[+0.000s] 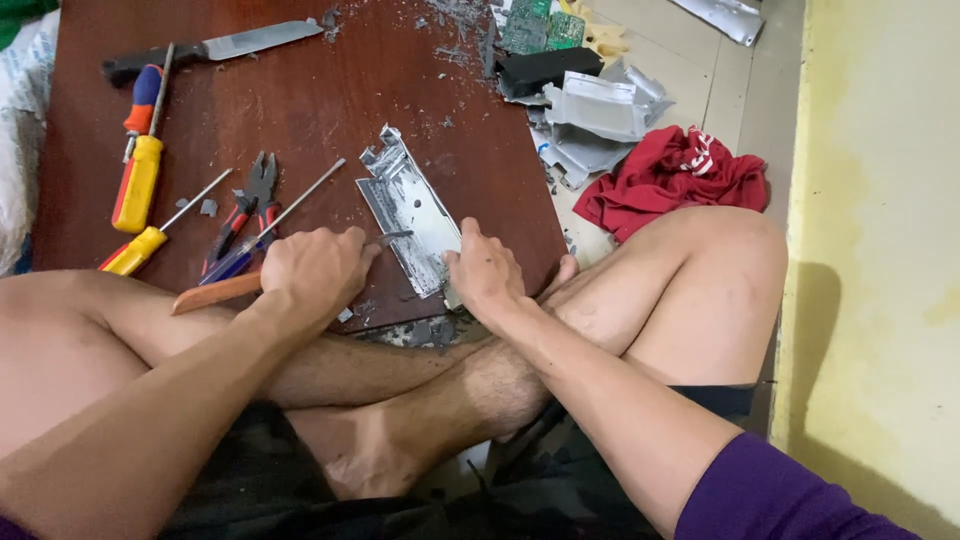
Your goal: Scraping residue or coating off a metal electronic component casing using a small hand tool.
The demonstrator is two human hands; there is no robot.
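Left hand [315, 268] clenching a wooden-handled tool [215, 294], blade end reaching the near edge of the metal plate [410, 208]. Right hand [484, 272] gripping and pressing down the plate's near corner. Plate lying flat on the brown tabletop [300, 100], close to its front edge, between both hands. Resting to the left: yellow screwdrivers [137, 183], pliers [248, 200]; knife [215, 48] lying at the far edge. Sitting beyond the tabletop on the floor: grey plastic housing parts [600, 110], green circuit board [540, 25], red cloth [675, 175].
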